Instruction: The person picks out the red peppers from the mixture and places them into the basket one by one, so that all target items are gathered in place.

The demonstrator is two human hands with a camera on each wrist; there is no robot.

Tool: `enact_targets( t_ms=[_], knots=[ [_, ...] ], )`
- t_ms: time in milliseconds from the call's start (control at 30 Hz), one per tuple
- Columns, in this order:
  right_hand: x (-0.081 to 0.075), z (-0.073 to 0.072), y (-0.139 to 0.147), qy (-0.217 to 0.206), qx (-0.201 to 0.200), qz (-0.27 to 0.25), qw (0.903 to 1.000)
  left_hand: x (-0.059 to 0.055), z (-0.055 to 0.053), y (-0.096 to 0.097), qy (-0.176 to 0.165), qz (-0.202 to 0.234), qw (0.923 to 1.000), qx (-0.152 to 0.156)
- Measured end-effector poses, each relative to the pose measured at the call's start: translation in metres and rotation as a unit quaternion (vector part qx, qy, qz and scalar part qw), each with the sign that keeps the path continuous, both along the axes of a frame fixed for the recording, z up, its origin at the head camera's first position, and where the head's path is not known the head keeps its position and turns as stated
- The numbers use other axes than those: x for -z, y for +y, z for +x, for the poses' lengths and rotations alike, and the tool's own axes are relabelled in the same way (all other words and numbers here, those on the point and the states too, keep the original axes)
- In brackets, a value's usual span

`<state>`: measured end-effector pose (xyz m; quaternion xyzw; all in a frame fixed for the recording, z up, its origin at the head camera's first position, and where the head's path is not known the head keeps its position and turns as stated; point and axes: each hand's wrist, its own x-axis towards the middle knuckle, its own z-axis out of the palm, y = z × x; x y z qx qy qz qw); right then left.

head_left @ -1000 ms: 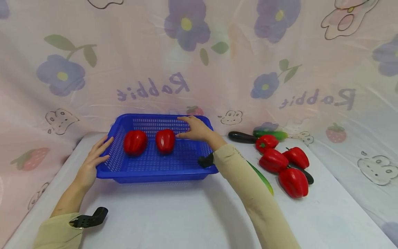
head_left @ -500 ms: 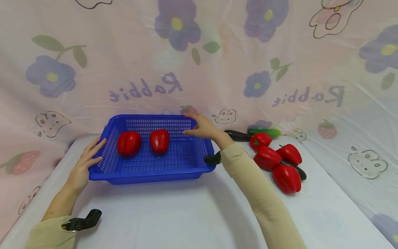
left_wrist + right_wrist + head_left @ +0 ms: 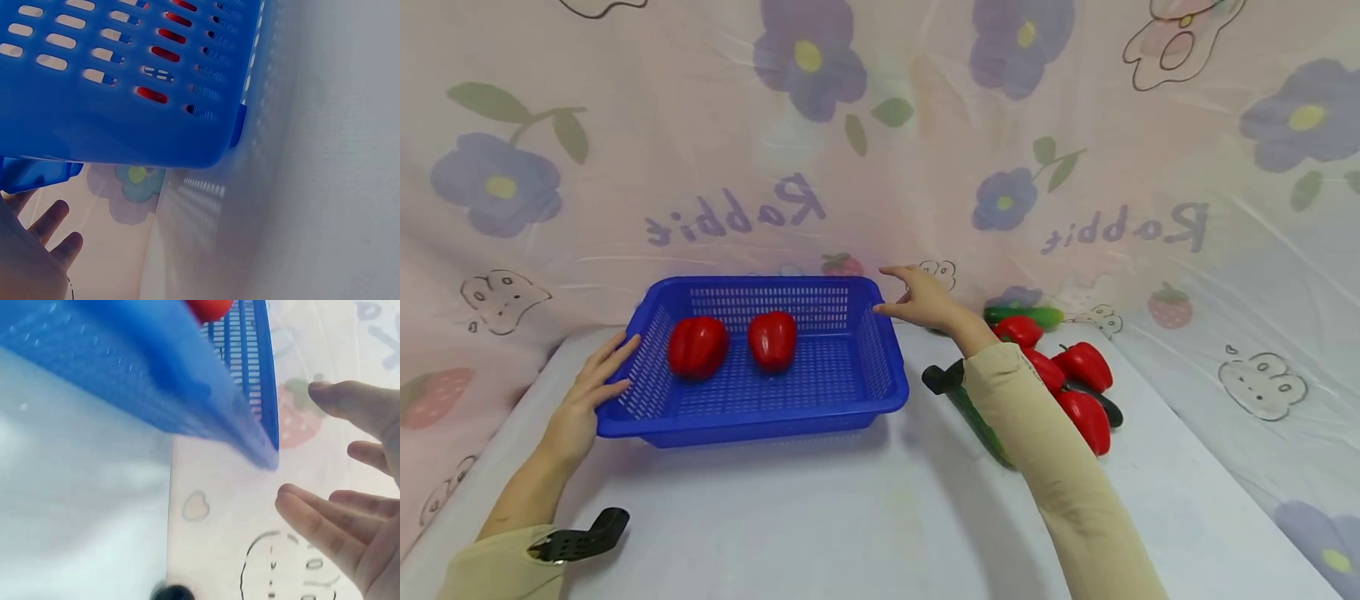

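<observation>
"A rabbit-print sheet (image 3: 895,167) hangs behind. What's left of centre?"

"The left hand (image 3: 578,407), fingers spread against the left rim of the blue basket (image 3: 752,423), seemingly steadying it; its walls keep two red bell peppers (image 3: 697,347) contained."

"And mid-frame?"

"The right hand (image 3: 931,300), fingers parted, just beside the basket's right side, gripping nothing."

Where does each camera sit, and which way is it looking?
Head: worn on the head, looking forward and down at the blue basket; the left hand, right hand and both sleeves show.
Left wrist: worn there, looking forward at the basket's holed wall; a few left fingers show.
Right wrist: worn there, looking past the basket's rim at the patterned cloth; right fingers show along the right edge.
Both wrist views share the basket and cloth.
</observation>
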<state>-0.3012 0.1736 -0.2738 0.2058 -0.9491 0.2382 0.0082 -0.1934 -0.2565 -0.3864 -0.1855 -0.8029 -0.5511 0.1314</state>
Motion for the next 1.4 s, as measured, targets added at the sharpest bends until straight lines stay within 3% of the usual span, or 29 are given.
enact_targets(
  t_ms=[300,567,1200,1400],
  knots=[
    [0.004,0.002,0.026,0.009,0.001,0.001,1.0,0.001,-0.001,-0.002,0.003,-0.008,1.0,-0.003],
    [0.012,0.011,0.061,-0.008,0.04,0.022,0.9989,0.002,-0.001,-0.003,0.002,-0.014,0.9999,-0.009],
    [0.028,0.028,0.138,0.003,0.094,0.071,0.9931,0.003,-0.003,-0.006,0.023,-0.019,0.9996,-0.001],
    [0.03,0.036,0.159,-0.024,0.099,0.088,0.9909,0.004,-0.004,-0.005,0.024,-0.013,0.9996,0.003]
  ],
)
